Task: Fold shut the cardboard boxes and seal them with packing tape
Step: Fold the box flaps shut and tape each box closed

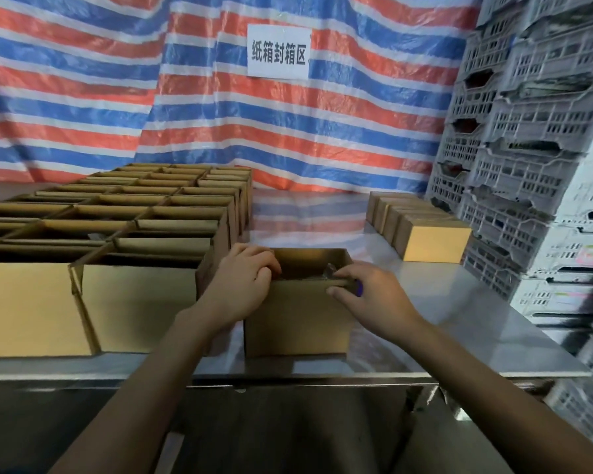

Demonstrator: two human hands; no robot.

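- Open box (298, 316) stands at the near edge of the steel table (459, 319), dead centre, top not yet closed; the far inner wall is visible.
- Left hand (245, 278): fingers curled over the box's left top rim, gripping it; looks like it is about to tuck a side flap in.
- Right hand (370, 295): fingers over the near-right top edge and thumb on the front face, pinching the cardboard there. A small blue object (358, 288) peeks out under the palm; can't tell what it is.
- Step, as I read it: first flaps being folded on this box, no tape on it yet.
- Done: a row of closed boxes (432, 239) at far right beside the plastic crates (534, 138); tape on them too blurred to confirm.
- Left to do: a block of open boxes (117, 213) fills the left side, several rows deep, all still open. Task looks early, most of it ahead.
- No tape roll or dispenser clearly in view.
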